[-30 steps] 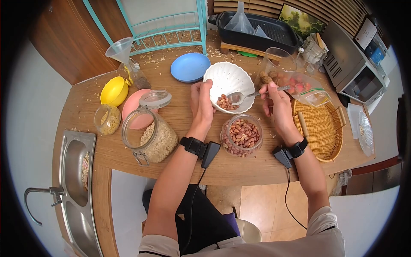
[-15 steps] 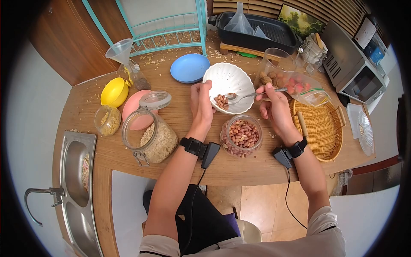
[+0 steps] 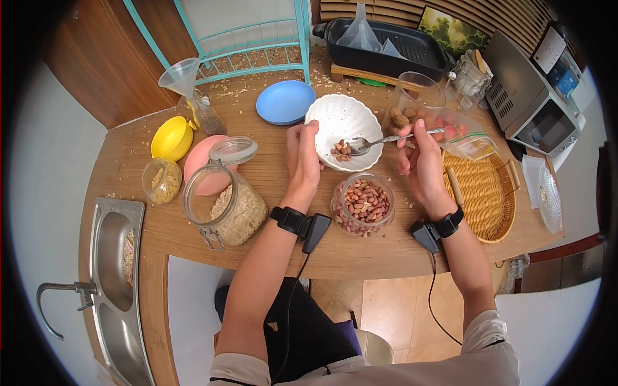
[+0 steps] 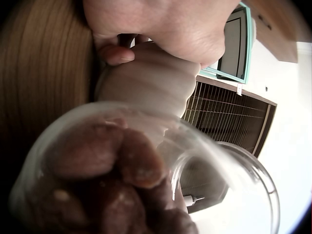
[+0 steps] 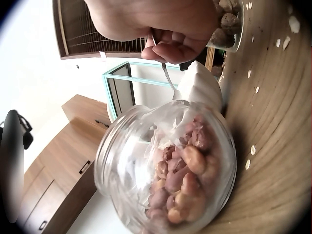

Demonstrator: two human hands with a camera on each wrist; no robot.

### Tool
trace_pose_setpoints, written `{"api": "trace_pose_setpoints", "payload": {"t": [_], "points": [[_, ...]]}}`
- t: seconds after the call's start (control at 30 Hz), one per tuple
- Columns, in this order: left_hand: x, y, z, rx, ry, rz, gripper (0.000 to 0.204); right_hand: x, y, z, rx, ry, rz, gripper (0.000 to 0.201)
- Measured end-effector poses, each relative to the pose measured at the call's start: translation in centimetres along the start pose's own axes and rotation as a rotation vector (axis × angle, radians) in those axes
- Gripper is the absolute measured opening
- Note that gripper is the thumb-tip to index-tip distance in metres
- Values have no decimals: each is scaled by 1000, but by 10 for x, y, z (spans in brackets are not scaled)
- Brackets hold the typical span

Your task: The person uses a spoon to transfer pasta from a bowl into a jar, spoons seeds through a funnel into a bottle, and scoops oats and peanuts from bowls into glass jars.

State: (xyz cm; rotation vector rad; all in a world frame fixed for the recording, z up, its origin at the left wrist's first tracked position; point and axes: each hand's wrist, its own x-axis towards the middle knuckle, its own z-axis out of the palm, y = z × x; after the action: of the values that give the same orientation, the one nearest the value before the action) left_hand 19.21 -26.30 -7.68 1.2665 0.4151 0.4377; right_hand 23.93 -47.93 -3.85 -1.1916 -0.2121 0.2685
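My left hand (image 3: 302, 149) holds the white fluted bowl (image 3: 338, 119) at its left side, thumb up at the rim and fingers along the outside wall. A small heap of peanuts (image 3: 340, 152) lies low in the bowl, on the side near me. My right hand (image 3: 425, 164) pinches the handle of a metal spoon (image 3: 389, 138), whose head is inside the bowl beside the peanuts. Right in front of the bowl stands an open glass jar of red-skinned peanuts (image 3: 365, 201). That jar (image 5: 168, 165) fills much of the right wrist view, with the spoon passing behind it.
Left of my hands are a clip-top jar of oats (image 3: 235, 212), a pink plate (image 3: 199, 161), a yellow bowl (image 3: 172, 138) and a blue plate (image 3: 285, 101). To the right are a glass container of walnuts (image 3: 399, 116), a zip bag (image 3: 473, 141) and a wicker basket (image 3: 486, 199).
The spoon first shifted left against the peanuts, then back to the right with my right hand. The peanut heap has moved slightly inside the bowl. My left hand stays on the bowl.
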Motion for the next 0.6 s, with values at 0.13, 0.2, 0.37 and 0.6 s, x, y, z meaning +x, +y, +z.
{"api": "trace_pose_setpoints", "payload": {"t": [0.13, 0.2, 0.37, 0.6], "points": [[0, 0, -1, 12, -16, -6, 60, -1, -2, -1, 70, -11, -14, 41], [-1, 1, 0, 13, -7, -5, 60, -1, -2, -2, 98, -33, -38, 41], [1, -1, 0, 9, -6, -1, 60, -2, -3, -4, 141, -34, -37, 42], [1, -1, 0, -5, -6, -5, 60, -5, -5, -4, 147, -78, -66, 46]]}}
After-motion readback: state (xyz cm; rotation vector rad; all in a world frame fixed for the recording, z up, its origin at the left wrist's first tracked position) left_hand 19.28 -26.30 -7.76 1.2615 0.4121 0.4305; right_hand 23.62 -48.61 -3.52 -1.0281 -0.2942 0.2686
